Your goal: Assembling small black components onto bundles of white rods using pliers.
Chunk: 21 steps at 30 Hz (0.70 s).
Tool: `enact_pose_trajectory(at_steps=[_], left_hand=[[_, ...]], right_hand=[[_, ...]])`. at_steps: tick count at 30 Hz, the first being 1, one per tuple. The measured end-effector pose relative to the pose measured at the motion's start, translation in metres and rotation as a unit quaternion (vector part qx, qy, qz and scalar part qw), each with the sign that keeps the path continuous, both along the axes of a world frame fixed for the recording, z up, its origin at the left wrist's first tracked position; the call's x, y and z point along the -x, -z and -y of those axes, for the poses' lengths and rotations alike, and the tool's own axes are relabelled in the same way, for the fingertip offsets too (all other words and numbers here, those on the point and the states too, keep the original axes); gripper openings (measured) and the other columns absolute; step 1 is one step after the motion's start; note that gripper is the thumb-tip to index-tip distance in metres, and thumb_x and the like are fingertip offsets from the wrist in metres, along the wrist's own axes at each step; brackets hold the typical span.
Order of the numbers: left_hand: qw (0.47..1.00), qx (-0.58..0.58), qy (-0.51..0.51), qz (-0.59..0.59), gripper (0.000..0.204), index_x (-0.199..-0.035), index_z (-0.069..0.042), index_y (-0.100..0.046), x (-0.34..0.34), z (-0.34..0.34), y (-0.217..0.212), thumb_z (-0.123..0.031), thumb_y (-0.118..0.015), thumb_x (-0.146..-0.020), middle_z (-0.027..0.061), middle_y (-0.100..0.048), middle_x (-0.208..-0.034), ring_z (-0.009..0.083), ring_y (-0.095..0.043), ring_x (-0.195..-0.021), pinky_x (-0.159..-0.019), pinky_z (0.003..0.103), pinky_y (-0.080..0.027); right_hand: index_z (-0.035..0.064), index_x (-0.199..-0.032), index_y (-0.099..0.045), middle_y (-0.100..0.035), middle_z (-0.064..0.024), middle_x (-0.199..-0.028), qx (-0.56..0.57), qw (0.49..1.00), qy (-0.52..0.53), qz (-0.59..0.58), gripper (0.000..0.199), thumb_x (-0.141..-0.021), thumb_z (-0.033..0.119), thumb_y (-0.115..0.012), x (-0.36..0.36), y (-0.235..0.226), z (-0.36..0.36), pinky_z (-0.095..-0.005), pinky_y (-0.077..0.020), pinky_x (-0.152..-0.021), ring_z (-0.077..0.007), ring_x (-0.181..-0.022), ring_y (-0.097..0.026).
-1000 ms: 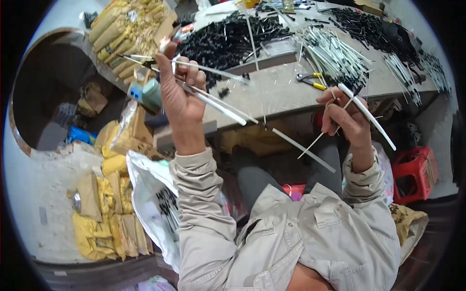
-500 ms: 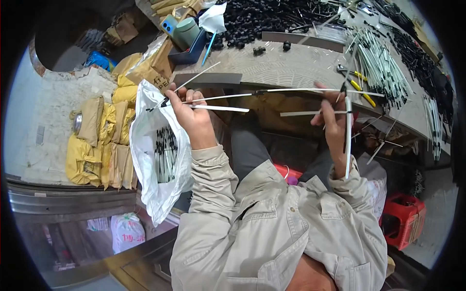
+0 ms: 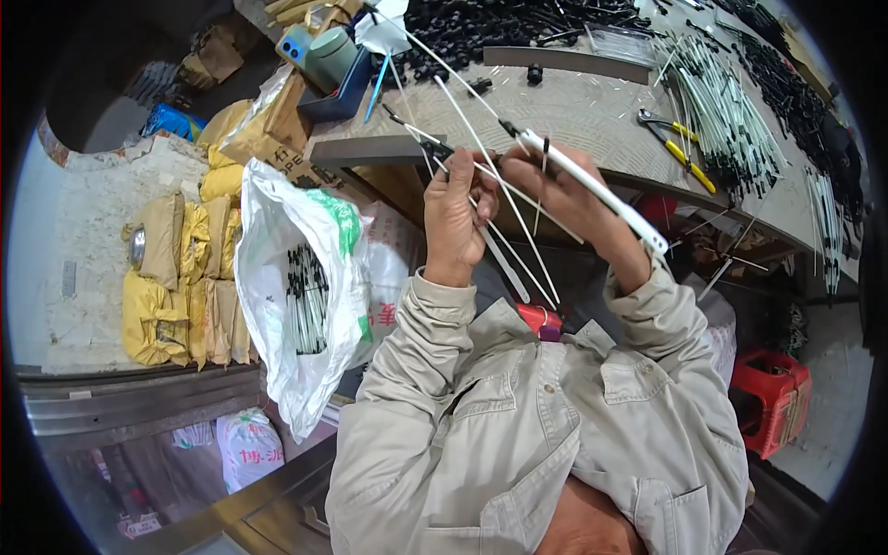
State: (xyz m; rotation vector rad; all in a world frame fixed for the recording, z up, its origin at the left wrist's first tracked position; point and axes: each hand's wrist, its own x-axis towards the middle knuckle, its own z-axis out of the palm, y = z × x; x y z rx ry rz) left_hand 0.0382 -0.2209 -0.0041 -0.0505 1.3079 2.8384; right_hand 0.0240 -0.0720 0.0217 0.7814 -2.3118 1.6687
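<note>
My left hand and my right hand meet in front of my chest, just below the workbench edge. The left hand grips a bundle of thin white rods with black tips that fan up and to the left. The right hand pinches a thicker white rod that slants down to the right along my wrist, its black tip near the left fingers. Both hands touch at the fingertips.
A white plastic bag with more black-tipped rods hangs at my left. Yellow-handled pliers, piles of white rods and black parts lie on the bench. Yellow sacks are stacked at left; a red crate stands at right.
My hands have come together from apart. The rods in the left hand now point up-left instead of lying level, and the right hand's rod swung from vertical to a slant.
</note>
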Motion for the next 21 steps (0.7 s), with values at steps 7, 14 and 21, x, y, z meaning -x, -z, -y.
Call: enact_pose_trajectory(at_steps=[7,14,21], left_hand=[[0.993,0.068,-0.085,-0.047,0.032,-0.090,-0.003,-0.057,0.020,-0.025,0.014,-0.035,-0.057,-0.087,-0.0010,-0.051,-0.063,0.0044,-0.043,-0.045,-0.041,0.016,-0.030],[0.929,0.278,-0.194,-0.147,0.047,-0.120,0.003,-0.034,0.007,-0.014,0.018,-0.011,-0.061,-0.085,0.0059,-0.049,-0.091,0.0089,-0.047,-0.081,-0.072,0.021,-0.040],[0.982,0.112,-0.139,-0.060,0.029,-0.117,0.002,-0.047,0.015,-0.012,-0.009,-0.011,-0.047,-0.091,0.0008,-0.050,-0.060,0.0063,-0.045,-0.048,-0.044,0.017,-0.034]], right_hand=[[0.0005,-0.082,-0.058,-0.054,-0.0004,-0.057,0.108,0.973,-0.040,0.198,0.017,-0.088,0.015,-0.054,-0.024,0.013,-0.008,-0.0193,-0.0341,-0.044,-0.0047,-0.050,-0.047],[-0.0008,-0.079,-0.055,-0.048,-0.0022,-0.055,0.010,0.996,0.088,0.025,0.013,-0.081,0.008,-0.064,-0.023,0.043,-0.005,-0.0218,-0.0363,-0.043,-0.0052,-0.049,-0.047],[-0.0018,-0.078,-0.057,-0.062,-0.0123,-0.074,0.016,0.997,0.062,-0.043,0.022,-0.088,0.017,-0.053,-0.028,0.052,-0.008,-0.0274,-0.0450,-0.049,-0.0213,-0.054,-0.058]])
